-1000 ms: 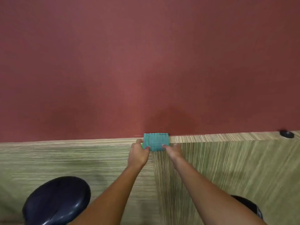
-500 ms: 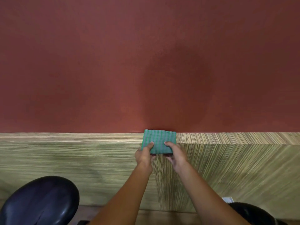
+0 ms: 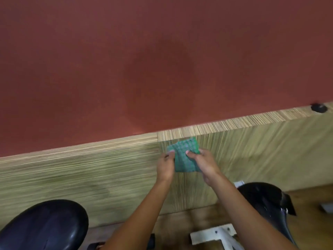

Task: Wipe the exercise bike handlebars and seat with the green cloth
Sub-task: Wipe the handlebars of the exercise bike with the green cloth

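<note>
Both hands out in front, holding the green cloth [image 3: 184, 156] between them, up against the wood-grain panel [image 3: 252, 156] just below its top edge. Left hand [image 3: 164, 164] pinches the cloth's left side, thumb on the front of the fabric, other fingers curled behind it. Right hand [image 3: 203, 162] holds the right side the same way, thumb pressed on the front, fingers wrapped round the edge. So each grip is closed on the cloth. Cloth is folded into a small, slightly crumpled rectangle with a checked weave, hanging down between the two hands.

Red wall [image 3: 162, 60] fills the upper part of the view, with a dark shadow patch on it above the hands. Small black round object [image 3: 318, 107] sits on the panel's top ledge far right.

Black bike seat [image 3: 46, 226] at lower left, well apart from the hands. Second black seat [image 3: 261, 199] at lower right, partly behind the right forearm. White metal frame [image 3: 214, 233] on the wooden floor [image 3: 310, 199] below. Edges are motion-blurred.
</note>
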The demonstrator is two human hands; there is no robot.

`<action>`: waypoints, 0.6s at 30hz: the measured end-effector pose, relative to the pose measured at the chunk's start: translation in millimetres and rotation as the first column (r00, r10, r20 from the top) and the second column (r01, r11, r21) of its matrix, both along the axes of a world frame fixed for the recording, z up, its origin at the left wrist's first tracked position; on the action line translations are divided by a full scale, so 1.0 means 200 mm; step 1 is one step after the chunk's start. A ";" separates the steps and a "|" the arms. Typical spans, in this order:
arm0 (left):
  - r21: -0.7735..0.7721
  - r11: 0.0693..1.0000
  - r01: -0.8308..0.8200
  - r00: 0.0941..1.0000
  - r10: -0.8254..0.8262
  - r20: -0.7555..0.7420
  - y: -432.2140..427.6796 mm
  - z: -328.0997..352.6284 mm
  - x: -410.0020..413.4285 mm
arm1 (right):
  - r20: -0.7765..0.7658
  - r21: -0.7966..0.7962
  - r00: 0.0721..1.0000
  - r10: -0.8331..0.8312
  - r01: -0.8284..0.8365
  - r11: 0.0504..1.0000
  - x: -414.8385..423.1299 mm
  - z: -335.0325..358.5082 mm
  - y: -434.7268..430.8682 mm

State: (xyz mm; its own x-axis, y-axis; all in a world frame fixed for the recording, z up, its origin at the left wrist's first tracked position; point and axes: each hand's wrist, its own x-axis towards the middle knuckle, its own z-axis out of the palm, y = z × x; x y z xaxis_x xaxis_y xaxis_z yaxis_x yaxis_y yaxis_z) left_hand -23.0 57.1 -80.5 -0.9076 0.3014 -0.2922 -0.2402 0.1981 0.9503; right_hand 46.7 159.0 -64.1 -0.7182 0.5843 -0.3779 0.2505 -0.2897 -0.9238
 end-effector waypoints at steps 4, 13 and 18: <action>0.176 0.959 0.224 0.908 -0.271 0.320 0.09 -0.07 0.24 | 0.097 0.152 0.992 -0.078 0.062 0.986 0.28 -0.01 -0.07; 0.379 0.825 0.419 0.503 -0.559 0.659 0.21 -0.19 0.77 | 0.199 0.020 0.918 -0.342 0.345 0.938 0.91 -0.10 -0.15; 0.425 0.677 0.601 0.379 -0.709 0.595 0.31 -0.15 1.08 | 0.154 0.040 0.819 -0.553 0.554 0.832 1.26 -0.03 -0.12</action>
State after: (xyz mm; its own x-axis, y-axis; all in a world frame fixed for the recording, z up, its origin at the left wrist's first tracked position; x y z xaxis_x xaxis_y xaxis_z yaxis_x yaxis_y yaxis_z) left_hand 192.8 119.8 -110.0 0.0428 0.7903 -0.6112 -0.6411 0.4910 0.5899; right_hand 299.3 135.6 -71.1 -0.2074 0.8631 -0.4604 0.1839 -0.4279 -0.8849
